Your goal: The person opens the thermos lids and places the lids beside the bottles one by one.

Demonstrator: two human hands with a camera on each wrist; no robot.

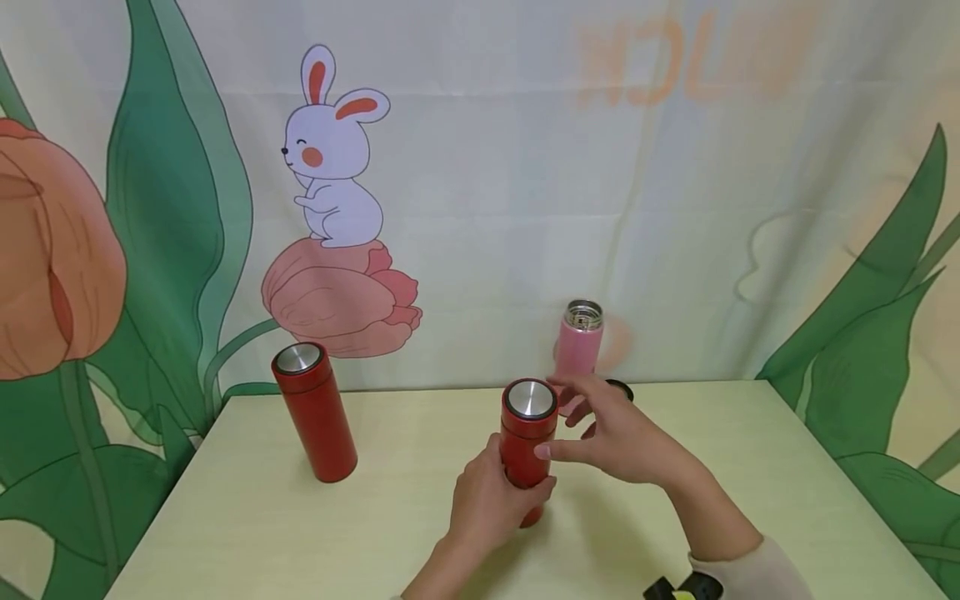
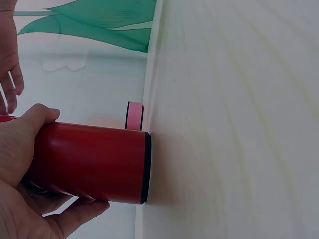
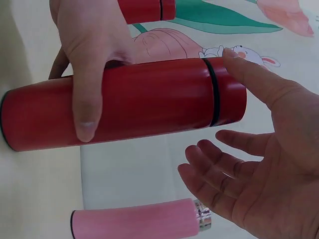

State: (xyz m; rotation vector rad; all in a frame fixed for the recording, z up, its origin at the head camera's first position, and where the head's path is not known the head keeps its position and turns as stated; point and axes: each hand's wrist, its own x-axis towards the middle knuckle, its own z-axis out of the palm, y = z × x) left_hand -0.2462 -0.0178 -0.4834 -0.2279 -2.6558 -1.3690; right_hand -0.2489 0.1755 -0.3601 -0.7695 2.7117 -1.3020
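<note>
My left hand [image 1: 491,500] grips a red thermos flask [image 1: 522,458] round its lower body, thumb on one side. The flask stands upright on the table, its silver-topped lid [image 1: 531,399] seated on it. Beside that lid is my right hand [image 1: 618,429], fingers spread and loosely bent. In the right wrist view the right thumb [image 3: 259,79] overlaps the lid's edge; whether it touches is hard to tell. The other fingers are apart from the lid. A pink flask [image 1: 578,346] stands behind, its top uncovered and metal neck showing, partly hidden by the right hand.
A second red flask [image 1: 318,421], lid on, stands at the table's left. A pink lid with a dark rim [image 2: 134,115] lies at the back, mostly hidden by the right hand in the head view. A printed curtain [image 1: 480,208] hangs behind the pale table [image 1: 405,450].
</note>
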